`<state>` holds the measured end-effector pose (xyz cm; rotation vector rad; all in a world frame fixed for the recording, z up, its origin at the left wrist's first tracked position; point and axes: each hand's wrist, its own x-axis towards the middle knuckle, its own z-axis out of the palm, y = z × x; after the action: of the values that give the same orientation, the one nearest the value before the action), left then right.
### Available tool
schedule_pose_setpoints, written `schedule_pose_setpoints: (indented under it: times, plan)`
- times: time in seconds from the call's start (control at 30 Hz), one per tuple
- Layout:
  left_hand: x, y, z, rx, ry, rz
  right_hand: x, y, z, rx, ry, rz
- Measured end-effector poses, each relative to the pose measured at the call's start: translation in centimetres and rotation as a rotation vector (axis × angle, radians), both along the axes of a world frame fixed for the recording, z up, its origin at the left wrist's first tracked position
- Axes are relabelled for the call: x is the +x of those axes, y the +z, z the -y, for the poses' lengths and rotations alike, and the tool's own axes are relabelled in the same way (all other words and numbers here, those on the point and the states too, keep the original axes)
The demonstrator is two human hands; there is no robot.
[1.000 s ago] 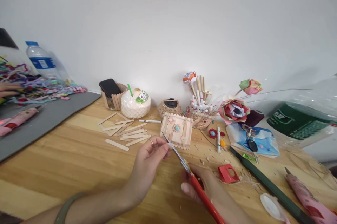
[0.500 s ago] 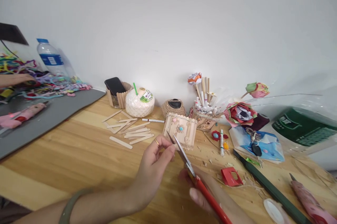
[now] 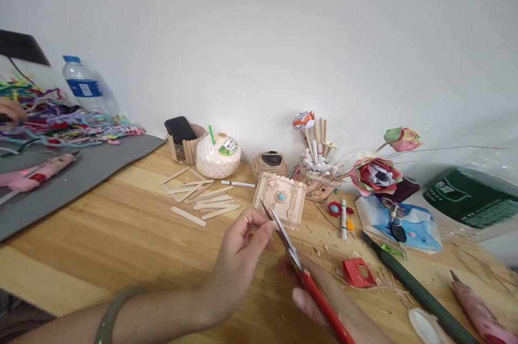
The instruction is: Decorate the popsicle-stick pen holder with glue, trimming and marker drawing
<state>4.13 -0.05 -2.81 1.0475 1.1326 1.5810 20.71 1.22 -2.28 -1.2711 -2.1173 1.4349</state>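
Note:
My right hand (image 3: 311, 290) is closed around the red handles of a pair of scissors (image 3: 327, 303), whose slightly parted blades point up and left. Pinched between the thumb and forefinger of my left hand (image 3: 245, 252) is a tiny pale piece, too small to name, right beside the blades. Just behind the scissor tips lies a small panel of craft sticks (image 3: 291, 209) decorated with a blue-centred flower. Loose craft sticks (image 3: 214, 205) are spread to the left of it. Wood scraps and a cut red paper piece (image 3: 358, 272) lie to the right.
Along the wall stand a stick box with a phone (image 3: 180, 131), a white coconut (image 3: 218, 155), a twine ball (image 3: 269, 166) and a pen holder (image 3: 318, 185). Glue guns (image 3: 477, 306) lie at both sides. A co-worker's hand (image 3: 12, 112) is among colourful pipe cleaners at left.
The view has shifted slightly, so the table things sit a little further right. The co-worker's hand has drawn back left. My hands keep nearly the same pose at the scissors.

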Motion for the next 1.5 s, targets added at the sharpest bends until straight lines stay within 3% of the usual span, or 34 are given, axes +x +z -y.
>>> schedule_pose_setpoints:
  times: [0.63,1.5]
  plan:
    - [-0.07,0.45,0.02,-0.009,-0.033,0.052,0.08,0.87,-0.37,0.050,0.021,0.065]
    - [-0.12,0.32,-0.07,-0.015,-0.102,0.159,0.44,0.21,-0.42,0.078,0.053,0.091]
